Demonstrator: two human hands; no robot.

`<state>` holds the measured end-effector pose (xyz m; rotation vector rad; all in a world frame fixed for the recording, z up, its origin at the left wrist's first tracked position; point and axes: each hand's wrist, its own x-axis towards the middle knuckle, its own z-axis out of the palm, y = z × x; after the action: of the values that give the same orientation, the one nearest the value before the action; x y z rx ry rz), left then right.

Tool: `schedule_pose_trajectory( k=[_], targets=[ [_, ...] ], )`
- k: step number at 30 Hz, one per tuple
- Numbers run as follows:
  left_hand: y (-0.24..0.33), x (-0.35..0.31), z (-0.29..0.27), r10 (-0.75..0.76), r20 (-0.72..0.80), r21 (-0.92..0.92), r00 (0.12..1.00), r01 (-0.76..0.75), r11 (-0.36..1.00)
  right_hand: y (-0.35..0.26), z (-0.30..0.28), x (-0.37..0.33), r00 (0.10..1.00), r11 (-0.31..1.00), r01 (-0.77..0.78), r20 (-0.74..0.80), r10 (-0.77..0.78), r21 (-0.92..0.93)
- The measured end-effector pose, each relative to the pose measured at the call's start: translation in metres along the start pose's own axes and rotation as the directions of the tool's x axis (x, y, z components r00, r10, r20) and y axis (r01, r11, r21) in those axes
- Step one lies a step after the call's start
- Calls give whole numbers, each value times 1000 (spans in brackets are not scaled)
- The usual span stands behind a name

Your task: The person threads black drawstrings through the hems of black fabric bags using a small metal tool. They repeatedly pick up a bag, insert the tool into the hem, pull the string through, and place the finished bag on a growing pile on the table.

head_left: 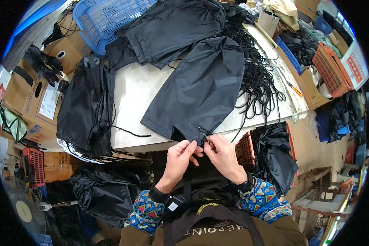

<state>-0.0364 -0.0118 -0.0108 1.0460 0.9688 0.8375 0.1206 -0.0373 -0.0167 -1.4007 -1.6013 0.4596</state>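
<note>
A black fabric bag (197,90) lies flat across the white table, its near edge reaching over the table's front rim. My left hand (180,160) is closed, pinching the near edge of this bag between thumb and fingers. Close beside it, my right hand (224,159) is closed on a thin metal tool (203,133), like a needle or hook, whose shaft lies against the bag's hem. Its exact kind is too small to make out. Loose black cords (260,78) lie in a tangled heap to the bag's right.
More black bags (176,30) are piled at the back, before a blue plastic basket (106,24). Another stack of bags (86,106) hangs over the table's left end. An orange-handled tool (294,88) lies near the right edge. Cardboard boxes (39,98) stand at left.
</note>
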Motion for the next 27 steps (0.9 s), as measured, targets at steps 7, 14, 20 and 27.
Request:
schedule_pose_trajectory(
  k=[7,14,20,27],
  targets=[
    [10,3,5,-122,45,-548,992,126,827,-25,-33,-7,993,967,77,109,-51,-241],
    [8,5,13,-122,10,-558,992,107,823,-32,-34,-12,991,932,103,117,-65,-348],
    [8,3,12,-68,-16,-508,998,50,860,-34,-30,-9,986,944,95,163,-45,-315],
    [3,1,13,-58,-47,-551,997,23,834,-29,-28,-8,987,982,53,156,-24,-183]
  ],
)
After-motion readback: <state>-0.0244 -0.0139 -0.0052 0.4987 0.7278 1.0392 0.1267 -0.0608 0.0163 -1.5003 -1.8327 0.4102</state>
